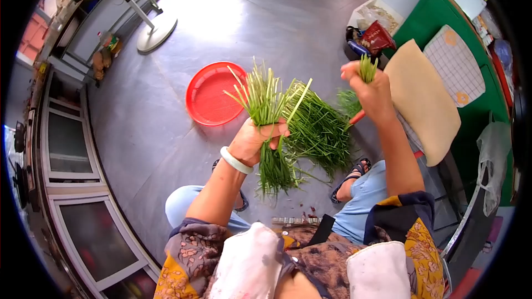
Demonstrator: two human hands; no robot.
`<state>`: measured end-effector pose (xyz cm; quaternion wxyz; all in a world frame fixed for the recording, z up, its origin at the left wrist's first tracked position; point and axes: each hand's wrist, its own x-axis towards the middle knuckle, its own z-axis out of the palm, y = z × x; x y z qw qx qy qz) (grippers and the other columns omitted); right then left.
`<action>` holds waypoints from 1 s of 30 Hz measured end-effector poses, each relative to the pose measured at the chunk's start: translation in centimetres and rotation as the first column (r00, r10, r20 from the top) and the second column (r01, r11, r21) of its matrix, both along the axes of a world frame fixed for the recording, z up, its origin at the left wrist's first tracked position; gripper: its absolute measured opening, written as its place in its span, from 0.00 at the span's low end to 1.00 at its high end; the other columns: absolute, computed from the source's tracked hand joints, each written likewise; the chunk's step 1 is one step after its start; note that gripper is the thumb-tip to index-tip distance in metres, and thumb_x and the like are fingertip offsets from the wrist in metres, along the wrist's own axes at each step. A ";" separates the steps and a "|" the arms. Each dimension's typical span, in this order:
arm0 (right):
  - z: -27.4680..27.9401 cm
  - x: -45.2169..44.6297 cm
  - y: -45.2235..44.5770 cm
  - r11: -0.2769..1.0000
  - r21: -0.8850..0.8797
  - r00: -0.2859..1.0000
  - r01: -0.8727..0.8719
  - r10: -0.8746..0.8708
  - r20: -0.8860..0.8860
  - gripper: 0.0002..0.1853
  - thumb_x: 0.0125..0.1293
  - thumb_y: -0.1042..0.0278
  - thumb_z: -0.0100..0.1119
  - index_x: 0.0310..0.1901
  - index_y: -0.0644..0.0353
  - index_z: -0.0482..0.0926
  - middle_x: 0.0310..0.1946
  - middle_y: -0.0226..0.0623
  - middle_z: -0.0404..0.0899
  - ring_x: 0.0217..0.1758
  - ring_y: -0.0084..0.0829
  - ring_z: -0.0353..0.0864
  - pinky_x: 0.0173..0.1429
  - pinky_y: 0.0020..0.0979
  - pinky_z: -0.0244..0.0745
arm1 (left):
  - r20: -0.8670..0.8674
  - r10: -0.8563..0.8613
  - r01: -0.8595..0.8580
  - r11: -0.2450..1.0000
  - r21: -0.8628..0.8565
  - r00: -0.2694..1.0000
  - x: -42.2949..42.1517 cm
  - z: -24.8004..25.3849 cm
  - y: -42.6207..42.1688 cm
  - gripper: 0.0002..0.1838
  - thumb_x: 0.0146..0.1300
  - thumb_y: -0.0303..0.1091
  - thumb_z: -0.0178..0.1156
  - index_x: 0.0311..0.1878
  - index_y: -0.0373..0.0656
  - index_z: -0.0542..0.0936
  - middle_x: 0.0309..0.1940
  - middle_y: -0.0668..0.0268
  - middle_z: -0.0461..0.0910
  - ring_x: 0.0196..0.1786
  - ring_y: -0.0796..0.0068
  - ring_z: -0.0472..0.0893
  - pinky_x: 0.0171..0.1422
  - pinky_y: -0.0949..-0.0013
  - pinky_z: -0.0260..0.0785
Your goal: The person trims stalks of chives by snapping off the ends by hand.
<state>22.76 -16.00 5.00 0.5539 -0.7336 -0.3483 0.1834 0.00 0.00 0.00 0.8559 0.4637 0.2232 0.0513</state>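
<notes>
Smooth grey flooring [149, 105] is spread beneath the work, brightly lit toward the far side. By the left hand [252, 135], with a pale bangle [235, 161] worn at its wrist, a thick bunch of garlic-chive-like greens [263, 97] is gripped around the middle, the fingers wrapped firmly about it. Its long axis is pointed away from the body: pale stem ends are fanned out at the far end, and dark leaf ends are hung toward the feet. By the right hand [377, 97], curled tight and held farther out to the right, a small clump of short green stalks [367, 69] is clasped, its ends pointed away. Between the two hands, just right of the bunch, a loose heap of the same greens [324, 127] is laid on the floor; the left hand is placed nearer to it, and its blades are slanted from far left to near right. Below the right hand, an orange-red handle-like piece [357, 117] can be made out, though whether it is held cannot be told. Beyond the left hand and to its left, a red plastic basket [210, 97] is set, its right edge partly overlapped in view by the stems. Farther out, a beige cushion [424, 102] is seen at the right and a fan base [158, 32] at the far left.
</notes>
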 end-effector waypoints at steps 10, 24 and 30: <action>0.1 -4.0 -0.7 0.916 -0.070 0.917 -0.396 0.391 -0.077 0.08 0.59 0.74 0.65 0.39 0.62 0.78 0.29 0.25 0.74 0.32 0.15 0.71 0.36 0.22 0.67 | 0.039 0.040 -0.036 0.994 -0.104 0.998 0.6 0.7 -0.3 0.14 0.54 0.30 0.68 0.42 0.40 0.75 0.30 0.63 0.81 0.22 0.79 0.72 0.27 0.77 0.65; -0.6 -4.9 2.0 0.965 0.259 0.668 -0.043 0.220 -0.711 0.06 0.66 0.66 0.49 0.32 0.56 0.71 0.24 0.31 0.72 0.16 0.16 0.60 0.20 0.20 0.53 | 0.084 -0.042 0.053 0.989 -0.139 0.996 1.5 -0.3 -1.5 0.12 0.55 0.31 0.67 0.41 0.41 0.77 0.35 0.61 0.82 0.24 0.77 0.74 0.29 0.75 0.67; -0.3 -3.3 1.6 0.909 0.411 0.558 -0.066 0.375 -0.741 0.08 0.68 0.66 0.47 0.33 0.59 0.71 0.25 0.35 0.74 0.20 0.25 0.66 0.25 0.26 0.63 | 0.132 -0.064 0.091 0.974 -0.206 0.989 1.2 -0.8 -1.5 0.13 0.59 0.34 0.64 0.45 0.39 0.77 0.31 0.65 0.78 0.28 0.75 0.75 0.34 0.73 0.68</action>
